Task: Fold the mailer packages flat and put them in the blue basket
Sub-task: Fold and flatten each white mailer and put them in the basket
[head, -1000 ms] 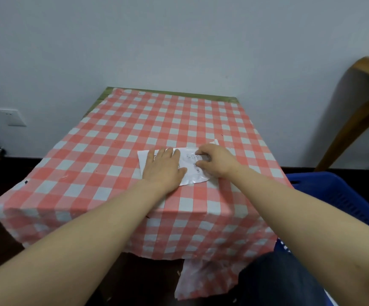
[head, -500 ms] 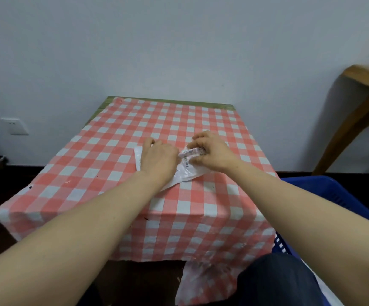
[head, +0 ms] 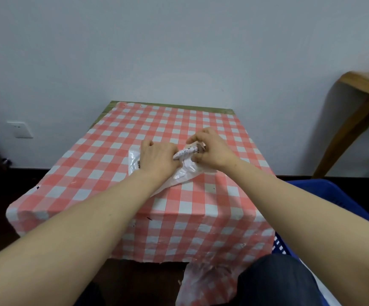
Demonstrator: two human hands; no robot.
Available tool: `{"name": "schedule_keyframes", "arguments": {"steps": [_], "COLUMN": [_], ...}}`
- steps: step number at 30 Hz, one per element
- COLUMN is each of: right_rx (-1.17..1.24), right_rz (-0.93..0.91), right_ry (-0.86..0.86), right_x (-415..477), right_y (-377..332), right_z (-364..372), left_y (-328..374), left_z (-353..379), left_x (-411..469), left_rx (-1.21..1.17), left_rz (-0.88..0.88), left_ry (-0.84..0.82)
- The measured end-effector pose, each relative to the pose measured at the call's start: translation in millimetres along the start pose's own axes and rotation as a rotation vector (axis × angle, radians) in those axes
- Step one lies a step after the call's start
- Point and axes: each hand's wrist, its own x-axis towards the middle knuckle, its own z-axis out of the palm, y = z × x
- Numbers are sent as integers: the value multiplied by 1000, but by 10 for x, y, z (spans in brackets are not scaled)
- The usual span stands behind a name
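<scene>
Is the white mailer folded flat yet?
Not yet: the right hand grips the mailer with one labelled end lifted, the left hand pressing the rest.
</scene>
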Motion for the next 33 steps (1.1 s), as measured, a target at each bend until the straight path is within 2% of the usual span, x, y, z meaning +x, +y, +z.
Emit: {"name": "schedule_keyframes", "arguments": {"steps": [3,5,8,13,16,18,22,25,27,30,33], "right_rx": [-165,-148,-28,275,501,519,220,414,534,654,650], "right_rz": [23,70,109,206,301,390,562,620,644,682,657], "right_ry": [-78,-84,-70,-114,-118,-92,-115,-149,-110,-10,8], "right_x": [-2,-21,-61,-143,-177,-156,-135,-125,-105,-65,-36], "right_y": [-14,-9,-12,8,19,27,9,-7,-10,-4,-46], "right_z": [-6,46,112,215,219,195,139,131,137,177,190], "left_y": [-36,-56,-51,-45,-20,-1,-21,-53,-80,-85,-92], "left_z": [-5,22,54,182,264,275,273,311,288,205,126], "left_x": [-3,-21,-79,-173,-228,-240,-243,-274,-286,-282,-266], "left_rx": [-7,35,91,115,122,88,70,52,-22,-134,-265], "left_rz": [-40,-48,26,77,68,47,47,51,39,1,-115], "left_ry": [-32,-32,-15,-177,-219,-172,12,118,171,119,70]}}
